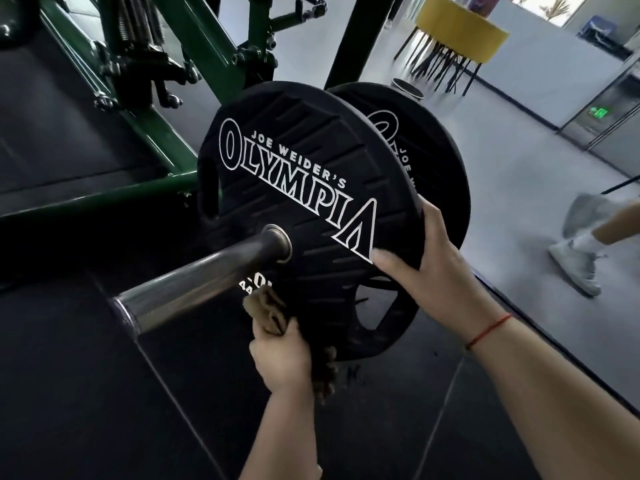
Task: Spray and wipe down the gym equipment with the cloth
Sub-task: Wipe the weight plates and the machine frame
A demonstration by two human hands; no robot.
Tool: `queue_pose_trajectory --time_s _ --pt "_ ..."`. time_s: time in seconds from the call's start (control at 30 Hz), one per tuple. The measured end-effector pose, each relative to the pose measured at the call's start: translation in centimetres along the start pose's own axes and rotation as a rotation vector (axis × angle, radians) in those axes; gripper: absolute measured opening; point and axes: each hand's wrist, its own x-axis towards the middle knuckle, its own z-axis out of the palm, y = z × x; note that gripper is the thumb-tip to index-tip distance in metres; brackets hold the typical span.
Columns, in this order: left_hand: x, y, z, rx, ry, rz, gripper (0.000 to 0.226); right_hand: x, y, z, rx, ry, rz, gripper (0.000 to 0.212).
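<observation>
A black weight plate (294,174) with white OLYMPIA lettering sits on a steel bar sleeve (194,285) that points toward me. A second black plate (436,157) hangs behind it on the same bar. My left hand (284,355) grips a bunched brown cloth (268,310) and holds it against the lower face of the front plate, just below the bar. My right hand (426,271) grips the front plate's right rim, thumb on the face and fingers wrapped behind the edge. No spray bottle shows.
The green machine frame (204,46) with springs stands at the upper left. Black rubber mats (86,393) cover the floor under me. Another person's leg and white shoe (578,265) are at the right. A yellow stool (457,32) stands at the back.
</observation>
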Motion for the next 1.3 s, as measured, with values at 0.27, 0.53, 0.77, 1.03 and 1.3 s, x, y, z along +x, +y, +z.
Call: queue_pose_trajectory --time_s 0.27,0.53,0.77,1.03,1.3 --pt "-3.0 1.8 0.6 0.028 -0.053 0.21 0.033 -0.8 2.8 -1.8 -0.093 -0.543 0.234 0.033" --pt "-6.6 1.8 0.8 0.087 -0.063 0.537 0.067 -0.3 2.3 -2.7 0.037 -0.498 0.173 0.03" --pt "-5.7 1.5 0.4 -0.011 -0.094 0.561 0.051 1.0 -0.3 -3.7 0.092 -0.263 0.108 0.042" --pt "-3.6 0.0 0.3 0.113 -0.015 0.41 0.071 2.1 -2.1 -3.5 -0.001 0.046 0.044 0.029" --pt "-1.4 -1.2 1.3 0.084 0.031 0.05 0.072 -0.1 0.4 -1.8 0.158 -0.145 0.149 0.043"
